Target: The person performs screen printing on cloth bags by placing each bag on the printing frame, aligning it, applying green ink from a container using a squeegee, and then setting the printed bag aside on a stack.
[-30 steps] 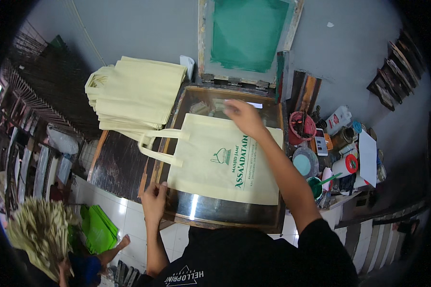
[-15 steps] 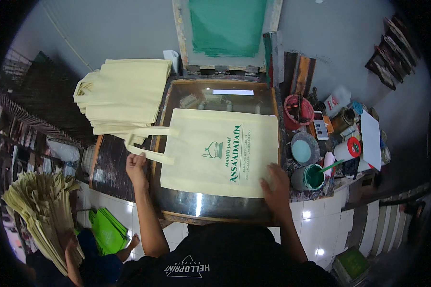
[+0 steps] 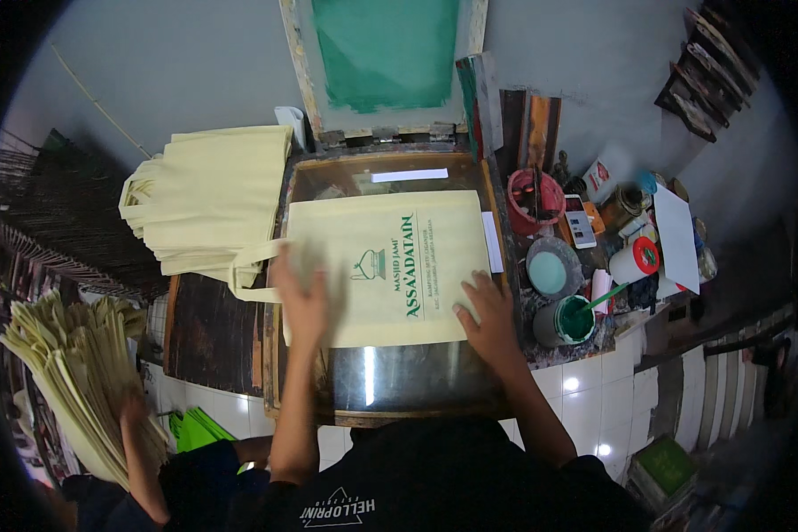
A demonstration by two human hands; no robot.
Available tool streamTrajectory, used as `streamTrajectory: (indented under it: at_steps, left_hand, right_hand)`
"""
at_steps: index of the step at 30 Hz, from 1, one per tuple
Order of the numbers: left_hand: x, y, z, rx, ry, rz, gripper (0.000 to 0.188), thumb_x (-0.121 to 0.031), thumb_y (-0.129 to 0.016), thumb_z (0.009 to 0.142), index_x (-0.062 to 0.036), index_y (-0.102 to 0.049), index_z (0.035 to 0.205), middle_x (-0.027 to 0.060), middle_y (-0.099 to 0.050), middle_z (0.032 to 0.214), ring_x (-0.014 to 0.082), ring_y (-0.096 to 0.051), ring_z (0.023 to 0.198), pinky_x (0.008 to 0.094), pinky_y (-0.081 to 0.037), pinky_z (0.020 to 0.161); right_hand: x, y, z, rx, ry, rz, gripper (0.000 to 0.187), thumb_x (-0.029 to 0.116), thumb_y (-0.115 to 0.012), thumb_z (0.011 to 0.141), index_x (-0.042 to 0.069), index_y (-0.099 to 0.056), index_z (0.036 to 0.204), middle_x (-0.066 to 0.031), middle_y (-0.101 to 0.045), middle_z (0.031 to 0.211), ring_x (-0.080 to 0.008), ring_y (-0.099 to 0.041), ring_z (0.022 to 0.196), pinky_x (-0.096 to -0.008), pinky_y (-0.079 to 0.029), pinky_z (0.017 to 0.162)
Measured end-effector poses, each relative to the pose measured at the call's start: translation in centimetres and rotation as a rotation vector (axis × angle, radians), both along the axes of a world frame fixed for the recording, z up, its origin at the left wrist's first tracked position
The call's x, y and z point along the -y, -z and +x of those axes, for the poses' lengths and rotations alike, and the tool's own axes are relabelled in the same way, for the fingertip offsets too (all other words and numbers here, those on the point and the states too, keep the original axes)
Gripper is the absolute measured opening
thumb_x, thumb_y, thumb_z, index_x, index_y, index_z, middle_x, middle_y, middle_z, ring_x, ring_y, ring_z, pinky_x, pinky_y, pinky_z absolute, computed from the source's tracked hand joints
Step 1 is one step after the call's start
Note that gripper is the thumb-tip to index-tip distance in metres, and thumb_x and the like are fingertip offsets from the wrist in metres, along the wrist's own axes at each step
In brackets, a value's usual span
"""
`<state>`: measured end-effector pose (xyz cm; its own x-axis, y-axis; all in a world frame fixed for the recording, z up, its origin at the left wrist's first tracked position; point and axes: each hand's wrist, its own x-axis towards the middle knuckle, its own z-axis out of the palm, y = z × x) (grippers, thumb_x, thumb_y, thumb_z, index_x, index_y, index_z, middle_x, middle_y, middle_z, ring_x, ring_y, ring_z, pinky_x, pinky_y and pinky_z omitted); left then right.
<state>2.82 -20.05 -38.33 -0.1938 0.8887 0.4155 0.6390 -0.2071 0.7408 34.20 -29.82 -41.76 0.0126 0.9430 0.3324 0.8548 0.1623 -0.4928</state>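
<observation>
Head view: my right hand (image 3: 490,317), fingers spread, sits at the cream bag's (image 3: 386,275) near right corner; my left hand (image 3: 302,304), blurred, fingers apart, is by its handles (image 3: 259,295). Flat on the glass-topped table (image 3: 417,386), it looks light, soft, best held by them.

The bag (image 3: 332,319) lies before you on the board (image 3: 417,386), its handles (image 3: 238,277) reaching over the board's left edge. Your left hand (image 3: 301,297) is over the bag's left side; your right hand (image 3: 489,317) is at its near right corner. One strip (image 3: 410,176) lies beyond the bag, another just beside its right edge. The screen (image 3: 390,53) stands behind the board. The stack (image 3: 217,199) is far left. Right of the board, from far to near, stand the bucket (image 3: 523,220), the bowl (image 3: 571,258) and the pot (image 3: 550,328), a stirrer (image 3: 607,297) in the pot. The phone (image 3: 580,222) lies right of the bucket; the tub (image 3: 628,263) and the paper (image 3: 676,239) are farther right.
</observation>
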Motion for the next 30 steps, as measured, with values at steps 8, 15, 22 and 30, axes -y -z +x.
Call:
streamTrajectory:
  at_steps: [8,15,22,30]
  left_hand:
    - [-6.1,2.1,18.3,-0.522,0.665,-0.027,0.087,-0.061,-0.061,0.093,-0.0126,-0.034,0.160,0.0282,-0.020,0.167,0.0448,-0.016,0.156,0.0624,-0.009,0.124]
    - [-11.1,3.0,21.9,-0.782,0.586,-0.322,0.113,-0.091,-0.047,0.080,-0.0197,-0.025,0.165,0.0252,-0.004,0.171,0.0426,0.004,0.159,0.0700,0.005,0.120]
    - [-10.3,2.6,16.5,-0.315,0.448,-0.211,0.098,-0.064,-0.064,0.090,-0.0082,-0.029,0.162,0.0278,-0.015,0.168,0.0447,0.000,0.158,0.0636,0.005,0.122]
    - [-1.2,1.2,-2.9,-0.177,-0.411,-0.278,0.101,-0.052,-0.074,0.088,-0.0008,-0.026,0.161,0.0314,-0.019,0.166,0.0460,-0.007,0.156,0.0629,-0.011,0.123]
  right_hand:
    - [5.0,-0.2,2.9,-0.275,0.233,0.062,0.042,0.013,-0.064,0.099,-0.001,-0.057,0.138,-0.0254,-0.051,0.150,-0.0413,-0.047,0.141,-0.0472,-0.037,0.117]
    - [9.3,0.8,1.6,-0.276,0.210,-0.068,0.046,0.015,-0.062,0.099,-0.001,-0.053,0.141,-0.0263,-0.044,0.155,-0.0449,-0.042,0.143,-0.0540,-0.033,0.118]
    - [8.3,0.8,1.6,-0.155,0.147,-0.072,0.053,0.018,-0.063,0.097,-0.002,-0.048,0.145,-0.0267,-0.045,0.152,-0.0447,-0.044,0.141,-0.0573,-0.033,0.117]
    - [7.8,-0.7,0.7,0.225,0.035,-0.231,0.061,0.031,-0.068,0.095,0.013,-0.050,0.150,-0.0243,-0.031,0.162,-0.0468,-0.030,0.149,-0.0634,-0.029,0.117]
